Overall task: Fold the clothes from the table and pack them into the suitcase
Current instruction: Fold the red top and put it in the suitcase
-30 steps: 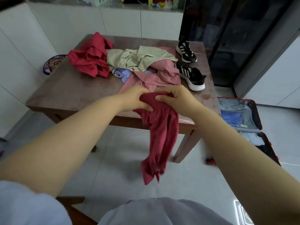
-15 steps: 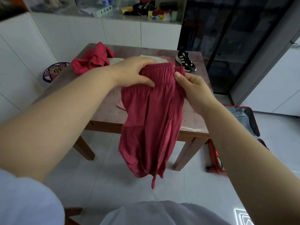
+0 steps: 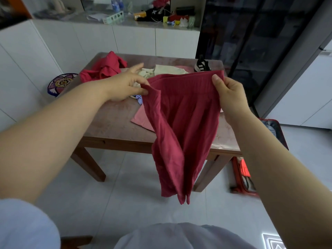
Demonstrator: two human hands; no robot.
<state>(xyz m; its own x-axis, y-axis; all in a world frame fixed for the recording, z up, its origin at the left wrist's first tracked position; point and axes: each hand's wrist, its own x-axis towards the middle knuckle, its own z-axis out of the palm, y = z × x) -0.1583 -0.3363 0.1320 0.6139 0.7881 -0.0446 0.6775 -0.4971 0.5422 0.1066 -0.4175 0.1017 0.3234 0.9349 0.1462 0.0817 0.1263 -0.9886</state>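
— Grips?
— Left hand pinched one waistband end of the red garment between thumb and forefinger, other fingers spread; right hand clamped on the other end.
— Pose?
— Both arms outstretched – garment hanging before the desk edge.
— Suitcase?
— Suitcase open on the tiled floor, right of the desk.

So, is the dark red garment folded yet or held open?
Unfolded. The dark red garment hangs full length in front of the table, left hand and right hand pinching its waistband ends apart.
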